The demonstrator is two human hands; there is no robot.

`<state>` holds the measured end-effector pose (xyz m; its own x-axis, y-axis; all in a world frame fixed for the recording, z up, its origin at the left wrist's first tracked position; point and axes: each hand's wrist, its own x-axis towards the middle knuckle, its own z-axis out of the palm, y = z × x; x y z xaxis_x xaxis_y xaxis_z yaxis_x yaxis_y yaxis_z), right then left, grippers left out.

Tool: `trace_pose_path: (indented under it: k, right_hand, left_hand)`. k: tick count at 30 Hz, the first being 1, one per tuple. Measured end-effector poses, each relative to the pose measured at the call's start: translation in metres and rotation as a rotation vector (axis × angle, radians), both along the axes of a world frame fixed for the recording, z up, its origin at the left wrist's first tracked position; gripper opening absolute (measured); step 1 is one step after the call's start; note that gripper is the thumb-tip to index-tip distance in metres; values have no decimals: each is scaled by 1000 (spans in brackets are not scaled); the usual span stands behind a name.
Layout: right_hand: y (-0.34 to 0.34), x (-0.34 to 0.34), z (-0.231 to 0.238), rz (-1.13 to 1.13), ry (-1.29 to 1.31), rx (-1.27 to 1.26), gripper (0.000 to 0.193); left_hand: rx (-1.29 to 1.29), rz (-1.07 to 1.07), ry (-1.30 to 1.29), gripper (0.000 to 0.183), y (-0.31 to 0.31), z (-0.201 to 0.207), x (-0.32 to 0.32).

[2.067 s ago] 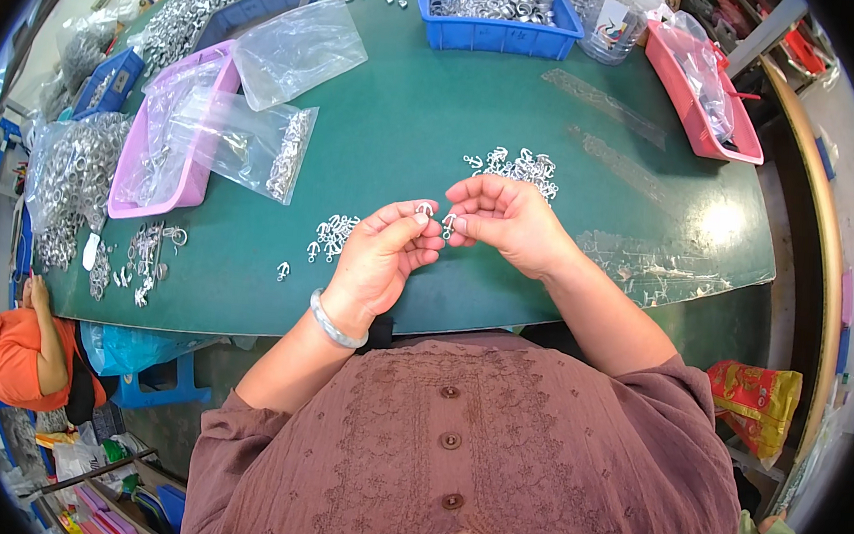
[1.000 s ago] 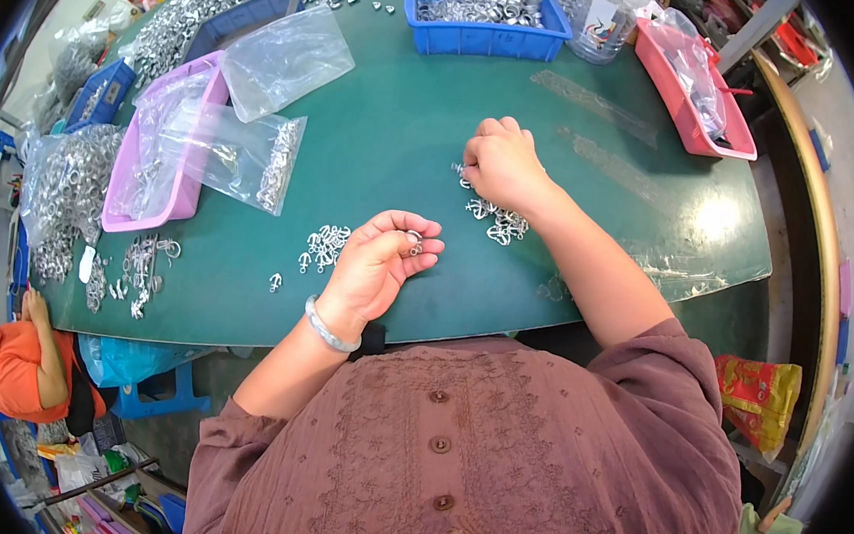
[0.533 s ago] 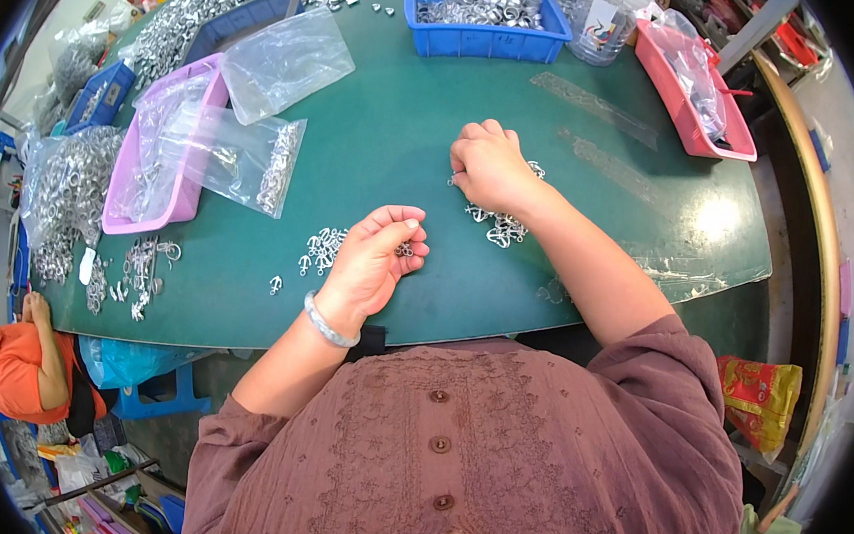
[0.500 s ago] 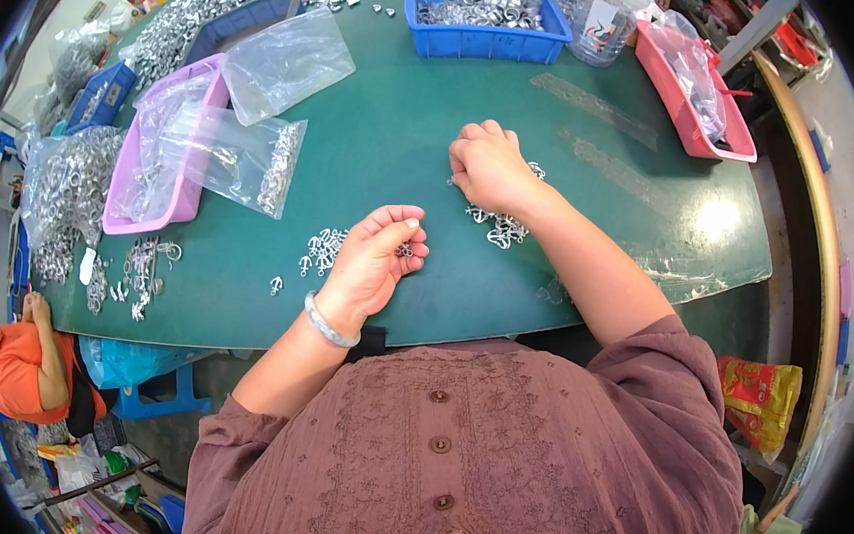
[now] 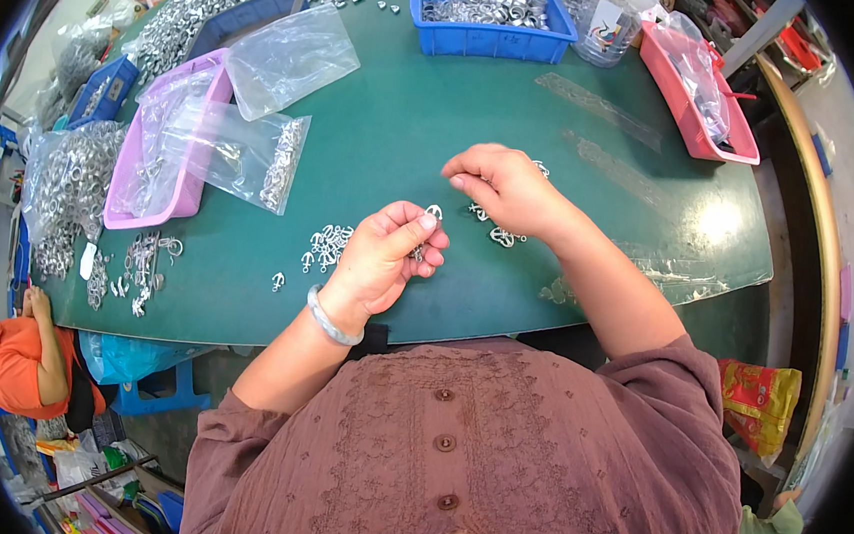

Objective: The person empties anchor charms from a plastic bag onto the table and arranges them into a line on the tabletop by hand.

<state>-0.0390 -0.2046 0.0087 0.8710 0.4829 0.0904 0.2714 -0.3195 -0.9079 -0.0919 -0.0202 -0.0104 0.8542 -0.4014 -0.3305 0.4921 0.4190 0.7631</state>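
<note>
Thumb and fingers of my left hand (image 5: pixel 383 256) are closed around small silver anchor charms. One charm (image 5: pixel 434 211) stands out at the fingertips, and more show in the curled fingers. Beside that wrist, a small heap of anchor charms (image 5: pixel 328 244) lies on the green table, with a single charm (image 5: pixel 278 281) apart from it. My right hand (image 5: pixel 513 191) hovers just over a second group of charms (image 5: pixel 503 237), partly covering it. Its thumb and fingertips are drawn together in a pinch; whatever may be between them is hidden.
Clear plastic bags (image 5: pixel 288 60) and a pink tray (image 5: pixel 188 193) lie to the left, near bagged metal rings (image 5: pixel 73 174). A blue tray (image 5: pixel 490 43) of metal parts stands at the back, a red tray (image 5: pixel 703 138) at the right. An orange-clad person (image 5: pixel 23 366) sits at left.
My right hand has come nearer to me and its fingers have straightened from a curl. A charm now shows at the tips of my left thumb and finger.
</note>
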Motion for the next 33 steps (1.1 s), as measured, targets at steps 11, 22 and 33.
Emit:
trace_pose_path:
  k: [11,22,33]
  right_hand:
    - [-12,5,-28,-74,-530,-701,9]
    - [-12,5,-23,-69,-511,-738,11]
    - [6,-17,5,-97,358,190,11]
  left_hand:
    - [17,57,-16,6,0,2,-5]
    - [-5,43,19,12,4,-2,-6]
    - [-13,65,13,9,-3,-1,-3]
